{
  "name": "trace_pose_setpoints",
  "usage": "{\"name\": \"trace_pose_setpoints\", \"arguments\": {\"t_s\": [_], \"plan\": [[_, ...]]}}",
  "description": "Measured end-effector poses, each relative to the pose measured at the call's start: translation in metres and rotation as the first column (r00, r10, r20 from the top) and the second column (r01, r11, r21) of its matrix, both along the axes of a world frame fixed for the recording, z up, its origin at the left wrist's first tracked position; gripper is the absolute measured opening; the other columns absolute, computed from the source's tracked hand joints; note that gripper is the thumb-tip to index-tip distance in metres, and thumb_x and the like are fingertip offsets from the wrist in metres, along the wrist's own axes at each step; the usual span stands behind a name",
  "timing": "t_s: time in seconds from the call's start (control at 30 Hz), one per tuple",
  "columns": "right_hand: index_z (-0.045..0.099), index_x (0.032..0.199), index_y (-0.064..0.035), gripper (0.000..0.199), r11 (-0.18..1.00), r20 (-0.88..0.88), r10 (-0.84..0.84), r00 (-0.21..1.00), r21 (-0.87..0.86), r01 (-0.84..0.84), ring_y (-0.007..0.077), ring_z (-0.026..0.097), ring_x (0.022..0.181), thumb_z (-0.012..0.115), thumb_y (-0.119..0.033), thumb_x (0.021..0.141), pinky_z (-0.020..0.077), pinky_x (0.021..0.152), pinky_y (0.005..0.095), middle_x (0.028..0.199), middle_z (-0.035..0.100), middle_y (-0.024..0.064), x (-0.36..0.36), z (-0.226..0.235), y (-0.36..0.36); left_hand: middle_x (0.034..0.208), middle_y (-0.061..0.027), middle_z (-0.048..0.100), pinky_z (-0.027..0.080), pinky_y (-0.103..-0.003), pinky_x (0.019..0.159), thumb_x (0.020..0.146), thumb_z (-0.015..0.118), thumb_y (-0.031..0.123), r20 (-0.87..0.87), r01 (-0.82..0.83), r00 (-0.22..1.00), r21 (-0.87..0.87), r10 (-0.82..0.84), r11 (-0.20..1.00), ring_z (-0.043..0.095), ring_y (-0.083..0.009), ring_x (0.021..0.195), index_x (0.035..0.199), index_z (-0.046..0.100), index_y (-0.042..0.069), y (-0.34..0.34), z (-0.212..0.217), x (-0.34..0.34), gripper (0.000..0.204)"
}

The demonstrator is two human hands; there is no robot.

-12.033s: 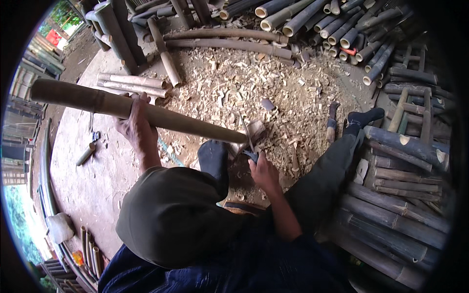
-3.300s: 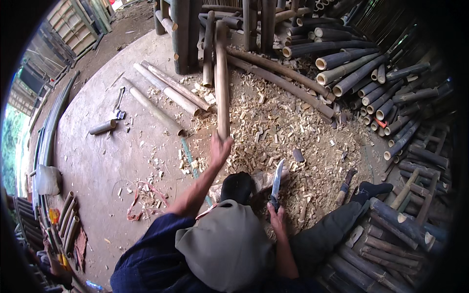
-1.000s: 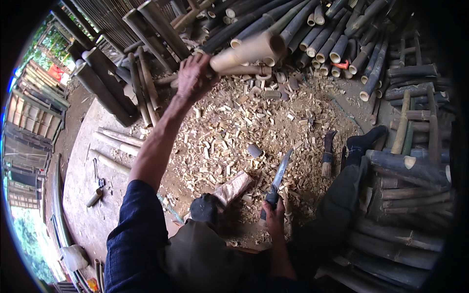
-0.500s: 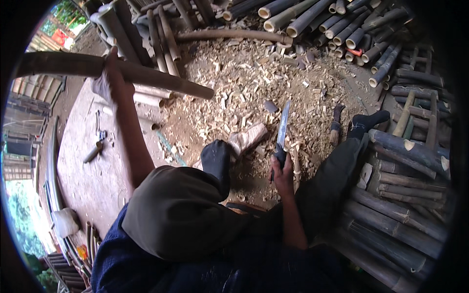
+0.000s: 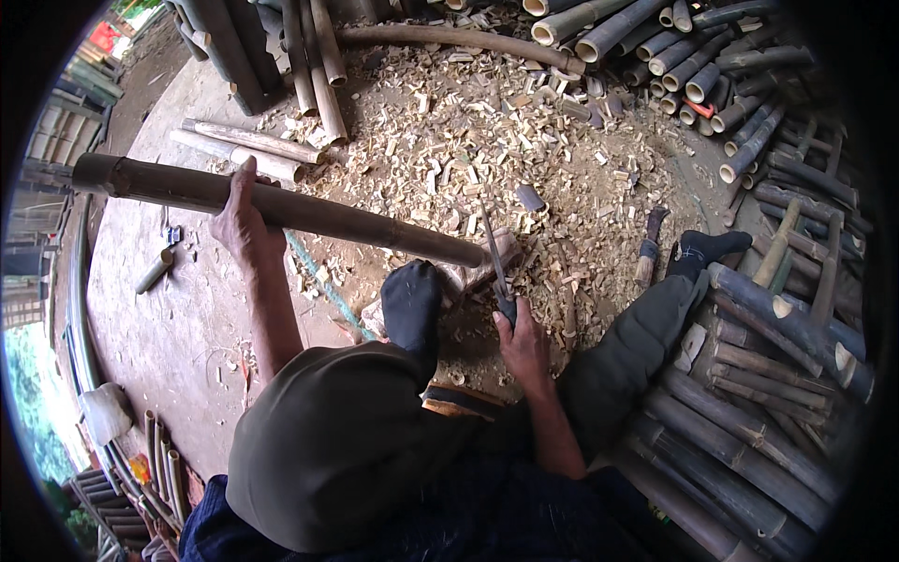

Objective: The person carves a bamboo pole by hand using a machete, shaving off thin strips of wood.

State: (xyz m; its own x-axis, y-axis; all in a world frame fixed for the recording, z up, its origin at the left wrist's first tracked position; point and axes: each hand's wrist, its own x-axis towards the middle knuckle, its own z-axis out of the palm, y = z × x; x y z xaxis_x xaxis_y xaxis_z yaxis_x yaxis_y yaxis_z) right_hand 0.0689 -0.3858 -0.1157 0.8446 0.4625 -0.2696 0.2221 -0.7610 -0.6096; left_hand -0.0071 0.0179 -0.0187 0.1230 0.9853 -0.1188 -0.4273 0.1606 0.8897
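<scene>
A dark bamboo pole (image 5: 365, 223) slants across the view, its far end at the left and its right end over a pale wood block (image 5: 506, 245) on the ground. My left hand (image 5: 251, 220) is closed around the pole near its middle. In my right hand (image 5: 524, 345) is a long-bladed knife (image 5: 494, 248), gripped by its dark handle with the blade pointing up and away. The blade stands right beside the pole's right end; whether they touch I cannot tell. My dark-socked foot (image 5: 410, 304) rests against the block.
Wood chips (image 5: 468, 140) cover the ground ahead. Cut bamboo poles (image 5: 655, 56) are stacked at the far right, and more bamboo (image 5: 749, 440) lies at the near right. A second sheathed-looking tool (image 5: 649, 248) lies by my right foot. A short bamboo piece (image 5: 154, 270) lies on the left.
My left hand has brought the bamboo pole down and to the right, onto or over the block. The knife in my right hand has shifted left, its blade now beside the pole's end.
</scene>
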Motion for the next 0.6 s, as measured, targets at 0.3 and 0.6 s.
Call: {"name": "trace_pose_setpoints", "arguments": {"t_s": [0.3,0.6], "plan": [[0.049,0.123,0.0001,0.034,0.943,0.121,-0.043,0.992,0.332,0.0,0.0424,0.07,0.079,0.059,-0.024,0.101,0.0535,0.067,0.0486,0.087,0.068,0.0267,-0.001,0.017,0.027,0.084,-0.0104,0.064,0.057,-0.039,0.077,0.084,0.074,0.002,0.048,0.221,0.973,0.105,-0.227,0.97,0.066,-0.0205,0.074,0.114,0.057,0.002,0.012,-0.014,-0.011,0.035],[0.049,0.12,-0.0018,0.035,0.957,0.161,0.037,0.986,0.28,-0.082,0.0465,0.067,0.076,0.057,-0.031,0.102,0.0517,0.064,0.0523,0.081,0.066,0.0268,0.011,0.051,0.038,0.092,-0.0092,0.066,0.055,-0.039,0.086,0.086,0.07,0.003,0.085,0.346,0.927,0.183,-0.366,0.92,0.066,-0.0219,0.086,0.117,0.055,0.006,0.012,-0.008,-0.016,0.035]]}}
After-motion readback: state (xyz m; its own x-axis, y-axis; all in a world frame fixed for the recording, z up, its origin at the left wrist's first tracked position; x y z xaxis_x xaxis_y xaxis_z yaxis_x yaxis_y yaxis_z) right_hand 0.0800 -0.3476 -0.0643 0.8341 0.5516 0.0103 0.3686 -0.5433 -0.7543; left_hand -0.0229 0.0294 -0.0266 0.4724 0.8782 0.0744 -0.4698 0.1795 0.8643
